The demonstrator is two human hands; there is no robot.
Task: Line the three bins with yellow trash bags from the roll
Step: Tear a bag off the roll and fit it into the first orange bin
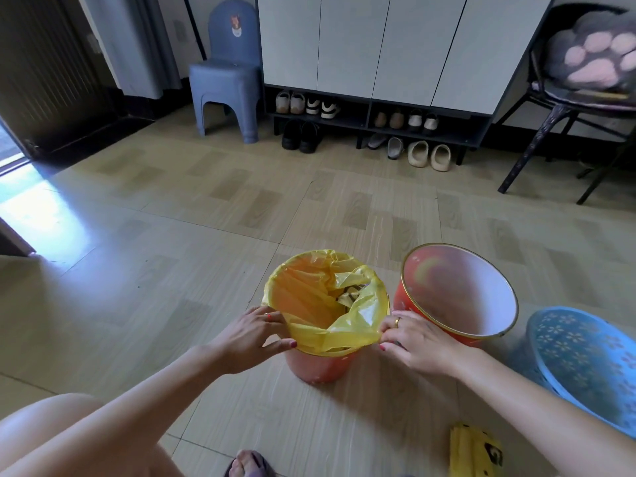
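The left hand (253, 333) and the right hand (409, 333) each pinch the edge of the yellow bag (320, 297) at the near rim of the pink bin (320, 368) on the floor; pull the fold evenly down all around. The red bin (461, 292) just beside and the blue basket (585, 363) are unlined, and the yellow roll (473, 451), probably the bags, lies near.
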